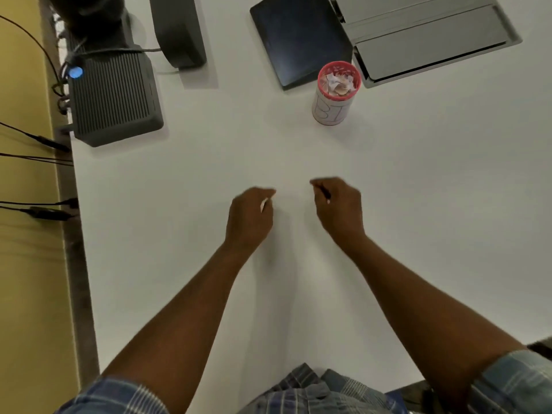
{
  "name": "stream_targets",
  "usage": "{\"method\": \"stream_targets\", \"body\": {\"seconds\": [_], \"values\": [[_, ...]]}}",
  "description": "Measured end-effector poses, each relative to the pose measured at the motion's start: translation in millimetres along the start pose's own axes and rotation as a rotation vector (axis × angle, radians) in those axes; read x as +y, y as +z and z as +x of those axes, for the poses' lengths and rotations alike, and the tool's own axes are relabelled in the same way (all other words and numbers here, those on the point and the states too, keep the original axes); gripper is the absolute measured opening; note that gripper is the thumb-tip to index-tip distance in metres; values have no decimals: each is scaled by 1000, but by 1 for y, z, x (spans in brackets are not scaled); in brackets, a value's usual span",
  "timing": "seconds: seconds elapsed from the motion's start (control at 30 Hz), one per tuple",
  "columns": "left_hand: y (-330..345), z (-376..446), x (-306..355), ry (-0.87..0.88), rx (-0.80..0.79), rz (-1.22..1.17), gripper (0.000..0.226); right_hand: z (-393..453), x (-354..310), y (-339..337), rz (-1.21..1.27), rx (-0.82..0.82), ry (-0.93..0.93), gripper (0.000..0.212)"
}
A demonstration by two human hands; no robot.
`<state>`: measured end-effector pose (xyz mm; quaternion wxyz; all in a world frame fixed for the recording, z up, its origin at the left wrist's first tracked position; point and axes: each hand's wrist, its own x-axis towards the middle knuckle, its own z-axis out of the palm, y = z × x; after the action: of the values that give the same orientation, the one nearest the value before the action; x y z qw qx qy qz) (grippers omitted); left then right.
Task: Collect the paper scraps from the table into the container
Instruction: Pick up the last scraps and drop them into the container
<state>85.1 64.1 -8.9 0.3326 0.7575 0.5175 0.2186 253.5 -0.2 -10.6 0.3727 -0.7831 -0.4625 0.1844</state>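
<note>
A cylindrical container (331, 110) with a pink rim and a white label stands on the white table (418, 204), far of centre. Crumpled paper scraps (337, 83) fill its top. My left hand (249, 218) hovers over the table's middle with fingers curled, and a small white paper scrap (264, 204) shows between fingers and thumb. My right hand (339, 204) is beside it, a little to the right, fingers curled inward; a tiny pale speck shows at its fingertips, too small to tell what it is. Both hands are well short of the container.
A dark ribbed device (113, 97) with a blue light and cables sits at the far left. A dark stand (177, 28) is behind it. A black tablet-like slab (298, 37) and a metal lid panel (427, 34) lie beyond the container. The table's left edge (80, 234) borders a yellow wall.
</note>
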Motion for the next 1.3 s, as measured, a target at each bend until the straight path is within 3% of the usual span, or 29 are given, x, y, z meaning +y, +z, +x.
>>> {"method": "stream_targets", "body": {"seconds": [0.17, 0.3, 0.57, 0.77, 0.83, 0.97, 1.07, 1.17, 1.3], "values": [[0, -64, -34, 12, -272, 193, 28, -71, 14, 9, -176, -331, -34, 22], [3, -100, -32, -11, -327, 215, 36, -115, 14, 6, -280, -510, -108, 35], [11, -123, -33, -55, -103, 120, 8, -131, 15, 12, -315, -391, -108, 13], [13, -121, -34, 10, -145, 288, 15, -138, 20, 17, -468, -411, -189, 20], [10, -113, -33, -66, -177, 220, 15, -129, 17, 19, -430, -451, -112, 17], [-10, -101, -34, -419, -194, -117, 13, -110, 13, 9, -136, -491, 211, 18], [-25, -110, -42, -579, -188, -280, 17, -106, 16, -4, -11, -473, 360, 18], [-29, -124, -48, -622, -153, -339, 18, -114, 17, -9, 85, -459, 467, 19], [-21, -134, -45, -449, -136, -163, 11, -128, 16, -6, 102, -413, 492, 17]]}}
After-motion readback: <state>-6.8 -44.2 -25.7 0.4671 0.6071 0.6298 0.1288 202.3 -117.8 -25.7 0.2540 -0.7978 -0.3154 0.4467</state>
